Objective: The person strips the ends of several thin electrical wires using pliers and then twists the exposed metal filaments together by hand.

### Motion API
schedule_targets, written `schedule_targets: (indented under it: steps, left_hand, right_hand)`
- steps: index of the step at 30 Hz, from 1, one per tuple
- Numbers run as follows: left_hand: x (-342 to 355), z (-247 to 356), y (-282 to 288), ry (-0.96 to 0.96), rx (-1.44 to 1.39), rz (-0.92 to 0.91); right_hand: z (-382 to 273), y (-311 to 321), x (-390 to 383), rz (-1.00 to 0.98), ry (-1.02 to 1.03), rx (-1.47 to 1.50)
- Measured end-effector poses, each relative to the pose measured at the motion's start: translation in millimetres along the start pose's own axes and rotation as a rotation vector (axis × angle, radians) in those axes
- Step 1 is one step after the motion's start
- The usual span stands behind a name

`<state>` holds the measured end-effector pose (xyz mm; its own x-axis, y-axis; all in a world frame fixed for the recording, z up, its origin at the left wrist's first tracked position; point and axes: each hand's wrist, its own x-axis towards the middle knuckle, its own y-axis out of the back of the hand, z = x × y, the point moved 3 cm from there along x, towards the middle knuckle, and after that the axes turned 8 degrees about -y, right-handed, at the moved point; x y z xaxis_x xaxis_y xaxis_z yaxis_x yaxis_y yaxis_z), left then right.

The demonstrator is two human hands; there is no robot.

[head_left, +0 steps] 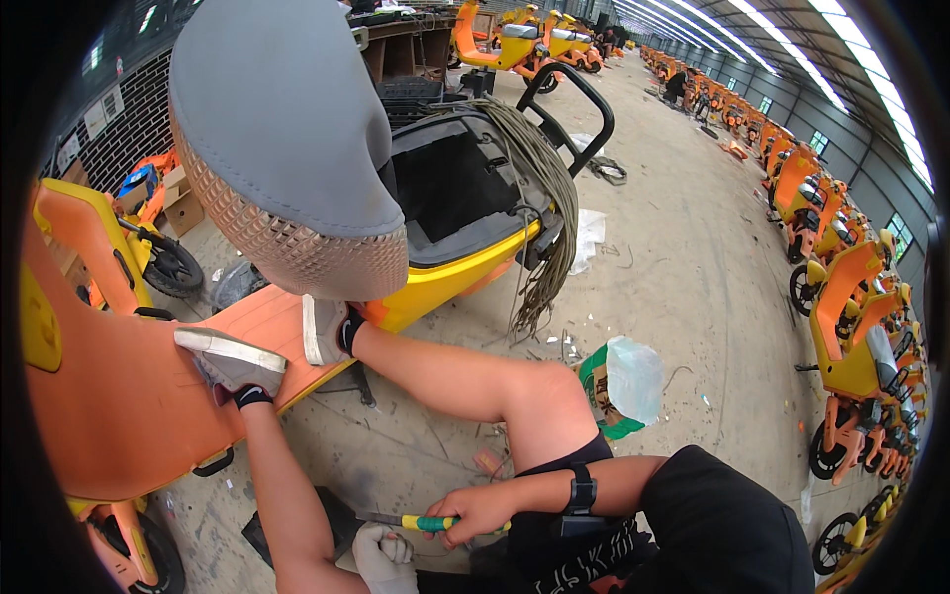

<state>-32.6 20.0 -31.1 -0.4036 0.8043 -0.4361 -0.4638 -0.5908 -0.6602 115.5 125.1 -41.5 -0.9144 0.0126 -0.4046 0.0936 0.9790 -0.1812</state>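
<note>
My bare right hand, with a watch on its wrist, is closed round the green and yellow handle of a screwdriver. The tool lies nearly level, its grey shaft pointing left. Just below the shaft is my left hand in a pale glove, fingers curled in; whatever they hold is hidden. My shoes rest on the orange footboard of a scooter. Its grey seat is tipped up, and behind it an open dark compartment shows in the yellow body.
Olive cables hang over the scooter's rear by a black grab bar. A green and white bag stands right of my knee. A black flat object lies on the floor by my leg. Parked scooters line the right side.
</note>
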Motion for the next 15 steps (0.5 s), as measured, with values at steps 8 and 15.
schedule_targets:
  steps: [8,15]
  left_hand:
    - [-0.4,-8.5,10.8,0.047,-0.141,0.075]
    - [1.8,-15.1,25.9,0.001,-0.165,0.071]
  right_hand:
    - [-8.8,-4.8,-0.5,-0.111,-0.07,0.215]
    - [-21.0,-4.4,-9.2,-0.192,-0.114,0.422]
